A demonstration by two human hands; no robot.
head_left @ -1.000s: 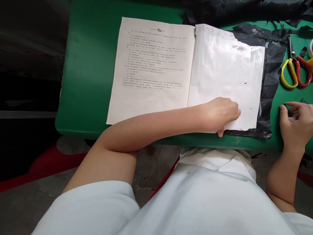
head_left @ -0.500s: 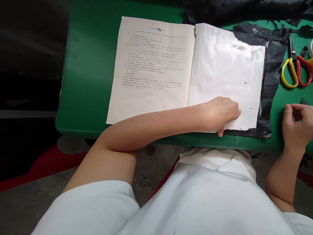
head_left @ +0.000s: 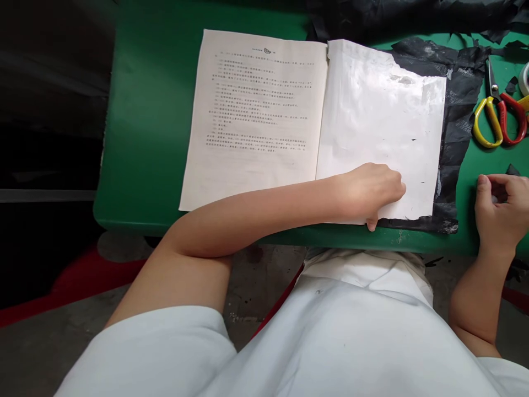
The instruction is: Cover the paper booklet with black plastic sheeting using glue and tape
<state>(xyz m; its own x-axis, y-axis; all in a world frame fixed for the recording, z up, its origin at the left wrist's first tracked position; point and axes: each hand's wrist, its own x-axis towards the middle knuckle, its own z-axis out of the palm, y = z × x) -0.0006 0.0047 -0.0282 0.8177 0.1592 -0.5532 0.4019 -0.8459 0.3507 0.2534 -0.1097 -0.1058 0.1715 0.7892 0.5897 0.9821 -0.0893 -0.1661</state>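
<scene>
An open book (head_left: 256,171) lies on the green table, with printed text on its left page. The facing side is a glossy white sheet (head_left: 384,127) with a torn upper edge and a few small dark flecks. My left hand (head_left: 372,190) rests on the lower part of this sheet, fingers curled under and thumb pointing down over the near edge. Whatever is beneath those fingers is hidden. Black torn sheeting (head_left: 450,149) shows beyond the sheet's right and lower edges. Right of it, my right hand (head_left: 502,212) is closed with curled fingers; its contents cannot be made out.
Scissors (head_left: 498,118) with one yellow and one red handle lie above my right hand. A roll of tape (head_left: 524,80) is partly visible at the right edge. More crumpled black material (head_left: 397,19) lies along the back of the green table (head_left: 144,110).
</scene>
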